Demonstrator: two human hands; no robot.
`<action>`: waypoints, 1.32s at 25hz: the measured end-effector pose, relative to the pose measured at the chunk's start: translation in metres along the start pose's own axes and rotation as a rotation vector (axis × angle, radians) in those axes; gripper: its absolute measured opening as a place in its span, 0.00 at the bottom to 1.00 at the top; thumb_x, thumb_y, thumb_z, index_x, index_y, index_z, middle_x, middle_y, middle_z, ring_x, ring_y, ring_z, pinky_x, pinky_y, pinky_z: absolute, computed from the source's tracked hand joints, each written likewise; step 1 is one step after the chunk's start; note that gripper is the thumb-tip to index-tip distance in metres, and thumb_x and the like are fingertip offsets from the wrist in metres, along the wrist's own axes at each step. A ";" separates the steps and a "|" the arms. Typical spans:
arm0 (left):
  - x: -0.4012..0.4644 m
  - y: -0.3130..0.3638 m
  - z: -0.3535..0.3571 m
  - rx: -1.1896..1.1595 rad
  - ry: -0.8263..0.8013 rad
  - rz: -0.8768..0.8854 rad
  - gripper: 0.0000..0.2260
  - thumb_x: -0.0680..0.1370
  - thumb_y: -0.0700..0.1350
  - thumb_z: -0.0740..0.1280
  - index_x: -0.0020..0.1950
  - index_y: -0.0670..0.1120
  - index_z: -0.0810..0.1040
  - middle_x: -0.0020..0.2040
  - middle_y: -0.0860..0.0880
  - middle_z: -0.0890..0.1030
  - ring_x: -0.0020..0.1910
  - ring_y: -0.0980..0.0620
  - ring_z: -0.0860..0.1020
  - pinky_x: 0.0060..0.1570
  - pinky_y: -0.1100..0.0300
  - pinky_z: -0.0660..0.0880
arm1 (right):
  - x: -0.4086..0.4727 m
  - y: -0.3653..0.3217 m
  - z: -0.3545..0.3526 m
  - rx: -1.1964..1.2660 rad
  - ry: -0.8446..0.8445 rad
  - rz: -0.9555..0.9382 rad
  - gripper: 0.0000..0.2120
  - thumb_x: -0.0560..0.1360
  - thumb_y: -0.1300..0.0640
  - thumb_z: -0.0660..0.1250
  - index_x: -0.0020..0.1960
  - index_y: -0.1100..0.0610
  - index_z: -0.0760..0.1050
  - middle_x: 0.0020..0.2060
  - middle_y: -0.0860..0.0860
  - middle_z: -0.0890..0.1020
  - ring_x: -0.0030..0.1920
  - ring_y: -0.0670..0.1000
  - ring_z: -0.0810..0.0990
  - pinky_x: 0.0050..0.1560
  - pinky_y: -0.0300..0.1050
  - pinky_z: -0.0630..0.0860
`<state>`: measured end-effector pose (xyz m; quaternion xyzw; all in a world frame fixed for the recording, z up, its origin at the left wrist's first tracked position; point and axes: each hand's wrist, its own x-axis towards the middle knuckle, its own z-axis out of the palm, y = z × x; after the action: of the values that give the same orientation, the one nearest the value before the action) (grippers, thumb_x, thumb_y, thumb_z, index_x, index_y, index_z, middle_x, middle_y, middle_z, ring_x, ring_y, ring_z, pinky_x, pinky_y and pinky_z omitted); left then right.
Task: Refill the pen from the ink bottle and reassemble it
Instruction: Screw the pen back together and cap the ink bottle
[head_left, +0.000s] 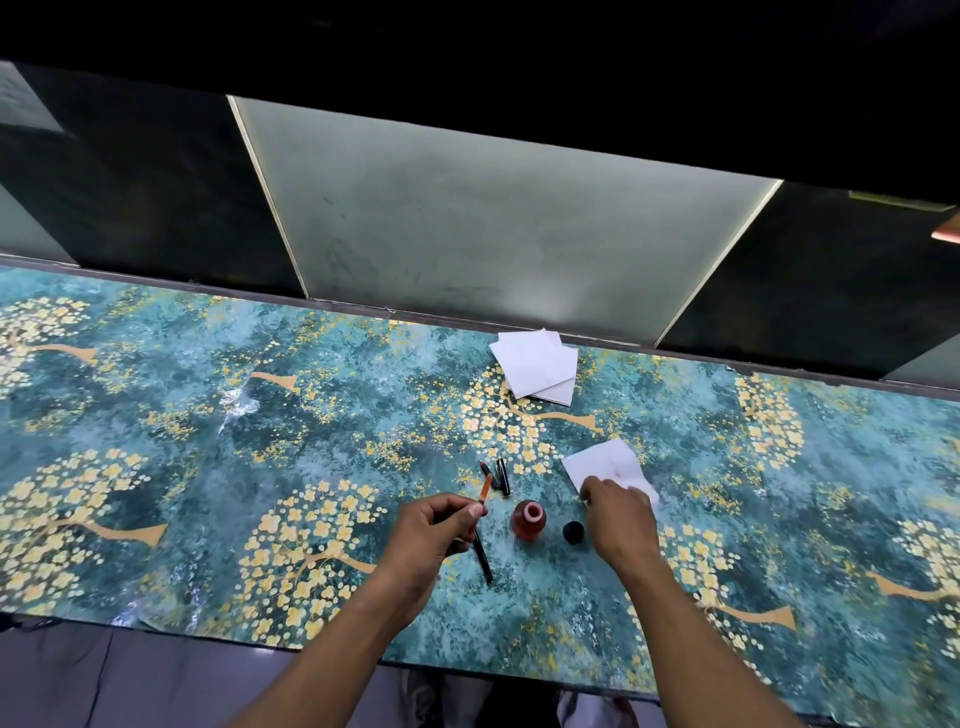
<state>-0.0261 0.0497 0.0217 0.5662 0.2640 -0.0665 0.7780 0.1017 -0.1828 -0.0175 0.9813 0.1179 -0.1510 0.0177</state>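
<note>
An open bottle of red ink (529, 518) stands on the patterned table, its black cap (573, 531) just to the right. My left hand (434, 530) pinches a thin orange refill tube (484, 491) that points up and away from me. A black pen barrel (482, 555) lies on the table below that hand. Small black pen parts (501, 475) lie beyond the bottle. My right hand (618, 517) rests its curled fingers on the near edge of a white tissue (605, 466) right of the bottle; whether it grips the tissue is unclear.
A stack of white tissues (537, 366) lies near the table's far edge (363, 312), in front of a dark glass partition. The table's near edge (208, 631) runs just below my forearms, with the floor visible beneath.
</note>
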 end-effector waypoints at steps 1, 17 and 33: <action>0.000 -0.001 -0.001 -0.008 0.005 0.000 0.05 0.76 0.41 0.72 0.44 0.41 0.85 0.34 0.47 0.79 0.35 0.52 0.76 0.41 0.56 0.73 | 0.000 0.001 0.001 0.043 0.002 0.021 0.14 0.77 0.63 0.61 0.59 0.52 0.76 0.53 0.52 0.84 0.53 0.58 0.81 0.52 0.48 0.70; -0.010 -0.017 -0.033 -0.040 0.170 -0.005 0.04 0.76 0.40 0.71 0.48 0.39 0.83 0.35 0.48 0.80 0.35 0.51 0.76 0.39 0.56 0.72 | -0.075 -0.111 -0.007 0.537 0.264 -0.318 0.04 0.79 0.51 0.66 0.47 0.51 0.76 0.40 0.49 0.83 0.40 0.53 0.80 0.38 0.50 0.73; 0.001 0.000 -0.042 -0.023 0.228 0.018 0.01 0.76 0.39 0.71 0.45 0.42 0.82 0.36 0.49 0.82 0.35 0.51 0.77 0.40 0.55 0.73 | -0.054 -0.127 0.023 0.597 -0.051 -0.141 0.05 0.78 0.54 0.70 0.51 0.55 0.78 0.47 0.51 0.83 0.43 0.51 0.81 0.46 0.48 0.78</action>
<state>-0.0399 0.0879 0.0119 0.5636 0.3464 0.0087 0.7499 0.0147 -0.0736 -0.0235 0.9284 0.1357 -0.2046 -0.2788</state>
